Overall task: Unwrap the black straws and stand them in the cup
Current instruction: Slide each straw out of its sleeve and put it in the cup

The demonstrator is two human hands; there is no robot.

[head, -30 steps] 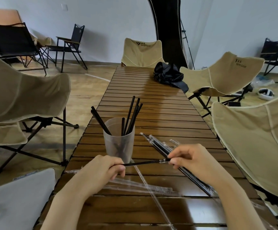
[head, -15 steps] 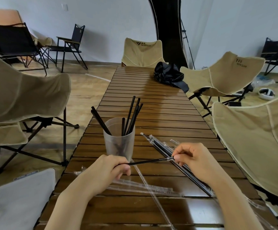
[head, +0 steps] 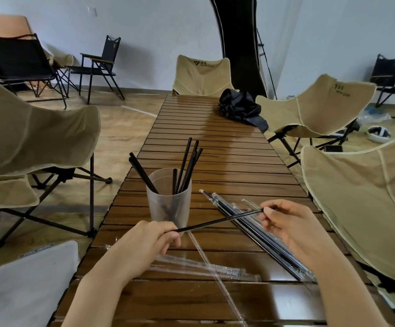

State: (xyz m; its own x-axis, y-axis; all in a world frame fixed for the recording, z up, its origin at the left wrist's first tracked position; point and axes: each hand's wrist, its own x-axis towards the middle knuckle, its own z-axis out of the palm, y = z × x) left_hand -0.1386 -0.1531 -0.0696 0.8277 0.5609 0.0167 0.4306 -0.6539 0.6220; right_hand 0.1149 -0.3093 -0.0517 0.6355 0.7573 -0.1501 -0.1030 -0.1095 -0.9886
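Holding one black straw (head: pixel 217 221) between both hands, the person spans it low over the slatted wooden counter (head: pixel 227 161), on the near side of the cup (head: pixel 169 206). The left hand (head: pixel 144 241) sits at the cup's 7 o'clock, its fingers (head: pixel 165 228) curled and clamped on the straw's lower end. The right hand (head: pixel 290 225), at the cup's 4 o'clock, pinches the upper end between thumb and fingertip, with the other fingers loosely bent. The straw slants upward from left to right. Whether any wrapper clings to it cannot be told.

The translucent cup stands upright and holds the bare straws (head: pixel 187 166): two lean toward 11 o'clock and the rest toward 1 o'clock. A bundle of wrapped straws (head: pixel 250 233) lies flat on the counter, starting at the cup's 3 o'clock and running diagonally toward 5 o'clock, passing beneath the held straw and the right hand. Empty clear wrappers (head: pixel 203 267) lie near the counter's close edge at the cup's 6 o'clock, one long strip angling off toward 5 o'clock.

At the far end, around 1 o'clock, rests a crumpled black bag (head: pixel 241 107). Tan folding chairs (head: pixel 198 76) ring the counter.
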